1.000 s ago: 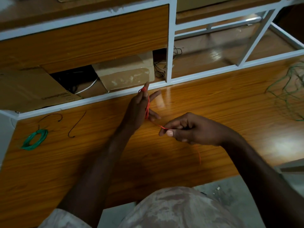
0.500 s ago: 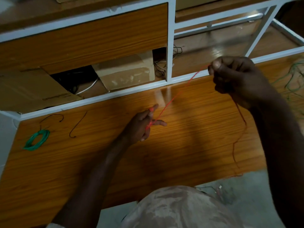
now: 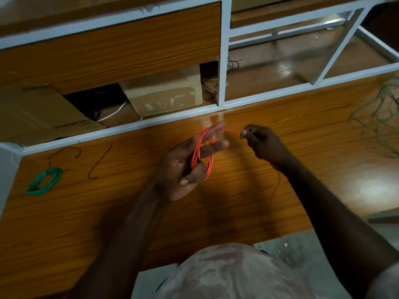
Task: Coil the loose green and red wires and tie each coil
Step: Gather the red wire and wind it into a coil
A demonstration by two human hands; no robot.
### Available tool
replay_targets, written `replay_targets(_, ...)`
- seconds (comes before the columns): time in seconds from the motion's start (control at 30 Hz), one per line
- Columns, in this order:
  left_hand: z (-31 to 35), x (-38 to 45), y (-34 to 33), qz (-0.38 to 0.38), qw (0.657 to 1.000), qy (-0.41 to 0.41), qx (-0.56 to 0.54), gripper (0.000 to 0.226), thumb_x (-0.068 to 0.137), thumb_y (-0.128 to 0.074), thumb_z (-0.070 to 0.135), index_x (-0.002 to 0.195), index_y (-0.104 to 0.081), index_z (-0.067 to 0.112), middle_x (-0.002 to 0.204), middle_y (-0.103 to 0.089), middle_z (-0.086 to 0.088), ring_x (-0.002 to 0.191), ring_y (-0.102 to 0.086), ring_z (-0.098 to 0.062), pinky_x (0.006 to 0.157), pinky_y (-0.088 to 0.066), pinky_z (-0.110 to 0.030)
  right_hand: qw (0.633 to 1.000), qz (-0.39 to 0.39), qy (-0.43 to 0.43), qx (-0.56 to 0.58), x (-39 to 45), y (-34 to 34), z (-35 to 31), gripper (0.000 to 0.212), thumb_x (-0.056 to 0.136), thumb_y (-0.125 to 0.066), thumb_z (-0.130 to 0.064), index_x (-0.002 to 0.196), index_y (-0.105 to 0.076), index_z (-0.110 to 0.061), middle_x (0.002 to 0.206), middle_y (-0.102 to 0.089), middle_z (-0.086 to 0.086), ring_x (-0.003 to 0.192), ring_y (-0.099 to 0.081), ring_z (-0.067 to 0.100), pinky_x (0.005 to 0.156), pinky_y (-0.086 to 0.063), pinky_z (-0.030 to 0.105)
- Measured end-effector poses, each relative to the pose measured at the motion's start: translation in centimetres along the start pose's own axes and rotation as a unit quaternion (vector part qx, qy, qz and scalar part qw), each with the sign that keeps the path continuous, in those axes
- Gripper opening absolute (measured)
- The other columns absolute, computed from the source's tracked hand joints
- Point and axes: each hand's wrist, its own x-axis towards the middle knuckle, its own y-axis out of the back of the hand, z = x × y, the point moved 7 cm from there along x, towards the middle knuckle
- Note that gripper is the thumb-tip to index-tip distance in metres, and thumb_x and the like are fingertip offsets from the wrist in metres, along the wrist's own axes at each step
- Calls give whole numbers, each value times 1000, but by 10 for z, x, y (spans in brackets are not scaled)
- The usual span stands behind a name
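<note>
Far left, on the wooden bench (image 3: 64, 223): a finished green coil (image 3: 44, 181) lying flat, with two short dark wire pieces (image 3: 100, 161) just beyond and to its right. Behind these, under the white frame (image 3: 222, 61), a flattened cardboard sheet (image 3: 38, 113) and a cardboard box (image 3: 166, 93) sit in the recess.

Centre: the left hand (image 3: 183, 167) is raised over the bench, forearm reaching up from the lower edge, palm turned toward the right. Its fingers (image 3: 213, 145) are extended and spread, pointing away from the body, and serve as a former for the red wire (image 3: 203, 154), which loops in several turns around them; the thumb is bent in against the lower part of the loops, pinning them. The red coil thus hangs on the left hand, clear of the bench surface.

Right of centre: a short taut run of the red wire crosses from the left fingertips to the right hand (image 3: 263, 143). The right hand is held at about the same height, knuckles up, its fingers curled closed with thumb and forefinger pinching the strand. Below the right wrist the free tail of the wire drops thinly toward the bench edge.

Far right: a loose tangle of green wire (image 3: 382, 117) lies spread on the bench, well apart from both hands.
</note>
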Motion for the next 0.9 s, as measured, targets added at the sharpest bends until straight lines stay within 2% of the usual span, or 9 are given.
replay_targets(0.1, 9, 10, 9, 21, 998, -30, -42, 56, 117, -15, 32, 165, -33, 11, 144, -69, -2, 37, -36, -4, 45, -35, -13, 999, -26, -19, -5, -12, -24, 11, 27, 111, -56, -25, 100, -66, -2, 60, -47, -11, 46, -38, -1, 44, -30, 13)
replay_targets(0.23, 20, 25, 30, 103, 987, -79, -98, 51, 116, -23, 31, 158, -42, 8, 142, -70, 0, 44, -53, -3, 42, -32, -12, 998, -56, -28, 3, -24, -47, 10, 25, 110, -57, -21, 99, -70, -2, 62, -47, 0, 47, -35, 0, 47, -29, 16)
replay_targets(0.33, 33, 38, 44, 165, 971, -134, -110, 44, 117, -27, 29, 150, -49, 9, 147, -67, -1, 58, -68, -5, 42, -34, -12, 995, -102, -11, -8, -33, -66, -4, 24, 109, -60, -23, 99, -74, -6, 57, -50, -11, 48, -40, 0, 50, -33, 17)
replay_targets(0.4, 41, 45, 51, 220, 958, -167, -80, 42, 118, -30, 29, 151, -45, 8, 150, -64, -1, 73, -77, -13, 43, -37, -14, 990, -138, 13, -10, -38, -79, -19, 22, 109, -61, -28, 103, -77, -14, 59, -52, -5, 53, -43, 6, 54, -35, 22)
replay_targets(0.47, 47, 49, 62, 286, 939, -190, -12, 43, 118, -31, 29, 156, -39, 10, 147, -67, 0, 89, -81, -26, 45, -41, -17, 986, -161, 36, -12, -45, -87, -34, 22, 109, -60, -32, 114, -78, -21, 68, -59, 13, 59, -50, 16, 58, -40, 29)
replay_targets(0.57, 56, 50, 77, 338, 906, -209, 146, 51, 119, -25, 30, 168, -18, 18, 150, -63, -2, 106, -78, -36, 48, -53, -23, 981, -185, 54, -37, -54, -91, -53, 26, 111, -58, -30, 127, -76, -21, 66, -61, 7, 57, -54, 6, 59, -42, 24)
replay_targets(0.67, 61, 46, 96, 363, 862, -196, 296, 55, 119, -27, 27, 170, -10, 19, 156, -58, -5, 106, -79, -26, 51, -60, -24, 969, -238, 49, -46, -66, -87, -67, 30, 112, -56, -28, 134, -72, -17, 63, -60, -3, 56, -53, 6, 58, -43, 24)
replay_targets(0.77, 65, 37, 107, 403, 790, -169, 429, 57, 118, -31, 27, 171, -9, 19, 155, -59, -2, 103, -78, -21, 49, -58, -20, 952, -297, 57, -52, -81, -80, -85, 30, 111, -56, -29, 133, -73, -17, 62, -59, -6, 56, -52, 9, 62, -46, 32)
replay_targets(0.9, 51, 30, 114, 361, 714, -107, 590, 56, 118, -30, 35, 170, -12, 27, 150, -63, 1, 98, -76, -14, 57, -62, -27, 955, -288, 63, -25, -85, -47, -116, 24, 109, -60, -23, 126, -74, -17, 64, -60, 0, 53, -56, 8, 54, -48, 22)
